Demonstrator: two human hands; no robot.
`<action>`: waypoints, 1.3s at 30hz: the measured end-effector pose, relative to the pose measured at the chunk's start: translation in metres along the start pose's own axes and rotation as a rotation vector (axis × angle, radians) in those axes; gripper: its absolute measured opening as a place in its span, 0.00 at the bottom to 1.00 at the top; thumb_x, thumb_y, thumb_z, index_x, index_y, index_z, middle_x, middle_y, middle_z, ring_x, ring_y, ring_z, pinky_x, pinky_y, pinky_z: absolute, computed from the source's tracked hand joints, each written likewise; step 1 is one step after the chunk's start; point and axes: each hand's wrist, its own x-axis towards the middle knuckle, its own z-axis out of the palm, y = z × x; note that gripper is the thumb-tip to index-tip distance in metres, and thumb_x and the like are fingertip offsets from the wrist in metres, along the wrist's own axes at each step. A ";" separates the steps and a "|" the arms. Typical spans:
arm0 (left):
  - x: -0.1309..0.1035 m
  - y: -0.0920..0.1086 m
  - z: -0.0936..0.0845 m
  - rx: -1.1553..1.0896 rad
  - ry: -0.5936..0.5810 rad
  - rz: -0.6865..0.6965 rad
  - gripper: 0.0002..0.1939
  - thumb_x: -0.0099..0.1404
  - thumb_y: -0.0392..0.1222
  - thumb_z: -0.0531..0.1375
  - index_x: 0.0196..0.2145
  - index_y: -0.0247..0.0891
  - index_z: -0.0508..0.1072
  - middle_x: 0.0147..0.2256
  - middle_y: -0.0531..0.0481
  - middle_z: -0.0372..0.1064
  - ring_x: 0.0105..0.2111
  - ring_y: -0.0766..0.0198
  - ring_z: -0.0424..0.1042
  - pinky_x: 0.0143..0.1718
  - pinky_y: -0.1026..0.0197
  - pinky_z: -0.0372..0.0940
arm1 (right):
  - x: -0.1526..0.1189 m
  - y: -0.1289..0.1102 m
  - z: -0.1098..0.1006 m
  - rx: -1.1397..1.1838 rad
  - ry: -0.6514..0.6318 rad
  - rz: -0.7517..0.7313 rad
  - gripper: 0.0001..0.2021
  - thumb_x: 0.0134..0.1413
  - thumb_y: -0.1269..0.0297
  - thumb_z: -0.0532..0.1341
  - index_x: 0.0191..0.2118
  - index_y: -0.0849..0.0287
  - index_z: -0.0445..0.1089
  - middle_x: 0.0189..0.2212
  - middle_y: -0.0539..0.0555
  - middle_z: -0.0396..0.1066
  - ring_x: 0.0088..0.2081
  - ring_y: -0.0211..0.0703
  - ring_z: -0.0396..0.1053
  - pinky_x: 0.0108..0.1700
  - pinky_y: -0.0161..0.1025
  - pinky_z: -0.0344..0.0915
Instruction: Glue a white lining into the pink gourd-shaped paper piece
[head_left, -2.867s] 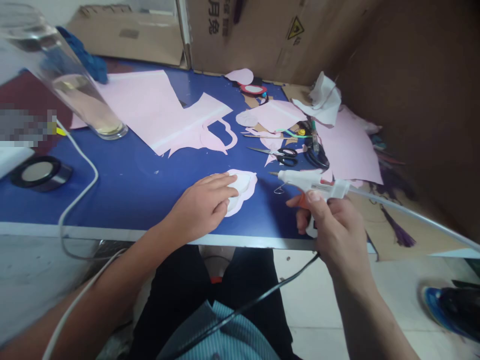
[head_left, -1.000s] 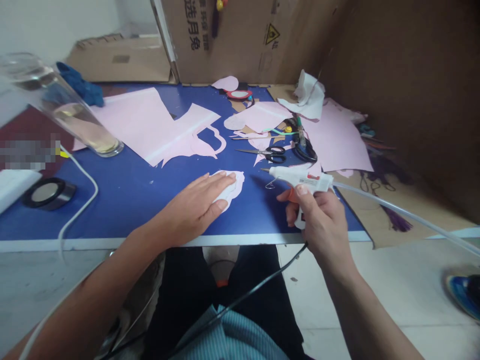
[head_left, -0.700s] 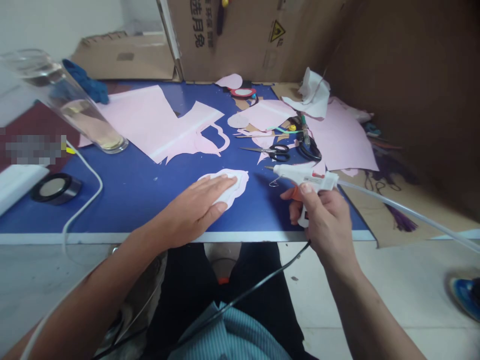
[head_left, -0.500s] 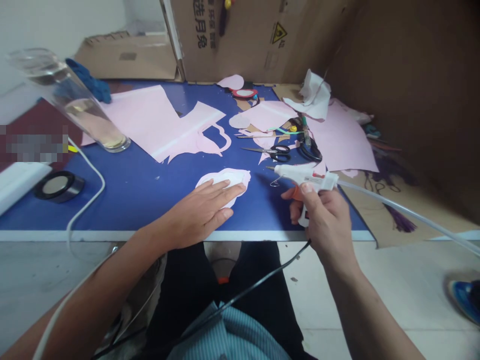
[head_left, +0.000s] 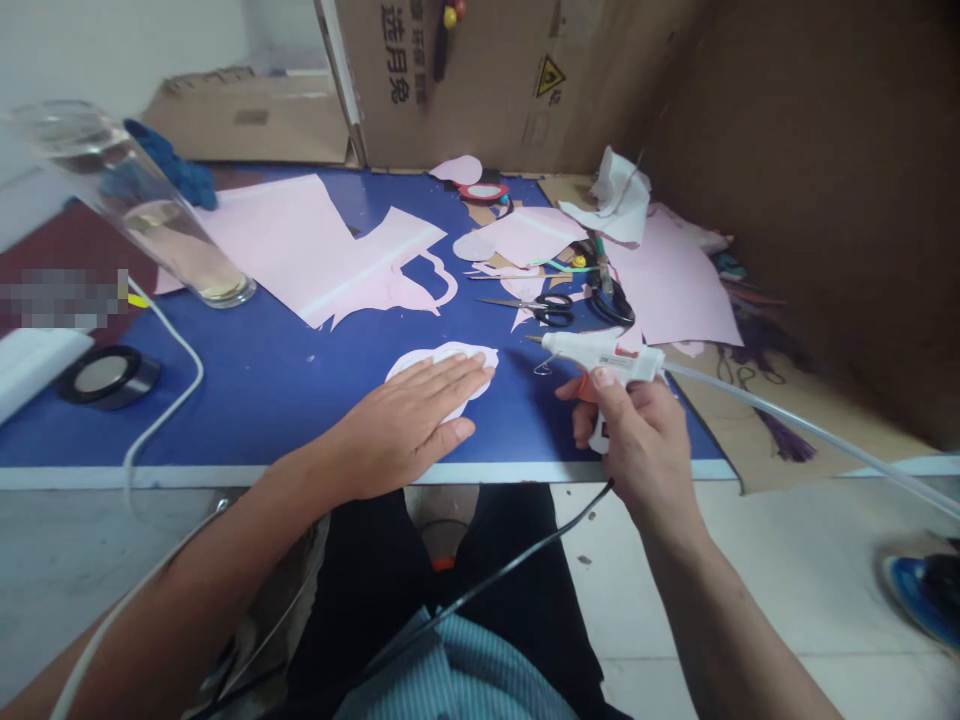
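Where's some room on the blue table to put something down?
Mostly bare: between the white cord and left hand, in front of the pink sheet. A smaller gap separates that hand from the glue gun. Crowded: behind the gun, with scissors and pink scraps.

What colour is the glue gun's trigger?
Orange; the trigger shows best in the head view.

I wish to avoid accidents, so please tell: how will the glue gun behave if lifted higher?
The white glue gun is probably rigid, with its plastic-looking body. The long clear stick behind it may make it feel rear-heavy. The black cord below the right hand might tug on it.
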 end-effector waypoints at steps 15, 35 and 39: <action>0.026 -0.003 -0.002 0.044 -0.119 0.002 0.37 0.84 0.61 0.42 0.81 0.39 0.52 0.81 0.46 0.41 0.81 0.55 0.41 0.81 0.45 0.35 | -0.001 0.000 0.001 0.048 0.031 0.034 0.26 0.70 0.39 0.63 0.37 0.59 0.81 0.19 0.51 0.70 0.22 0.41 0.67 0.21 0.36 0.57; -0.030 0.006 0.000 0.013 -0.008 0.065 0.33 0.83 0.53 0.51 0.80 0.41 0.55 0.79 0.43 0.50 0.80 0.52 0.48 0.81 0.42 0.45 | -0.004 -0.004 0.001 0.013 0.031 0.011 0.24 0.74 0.43 0.62 0.38 0.58 0.83 0.20 0.52 0.69 0.24 0.42 0.68 0.19 0.36 0.51; -0.028 0.017 0.008 0.039 0.100 -0.010 0.29 0.83 0.50 0.51 0.76 0.39 0.62 0.78 0.39 0.53 0.78 0.49 0.54 0.79 0.40 0.51 | -0.004 -0.003 0.001 0.009 0.034 0.002 0.23 0.74 0.44 0.61 0.38 0.58 0.83 0.20 0.52 0.70 0.23 0.42 0.68 0.20 0.37 0.54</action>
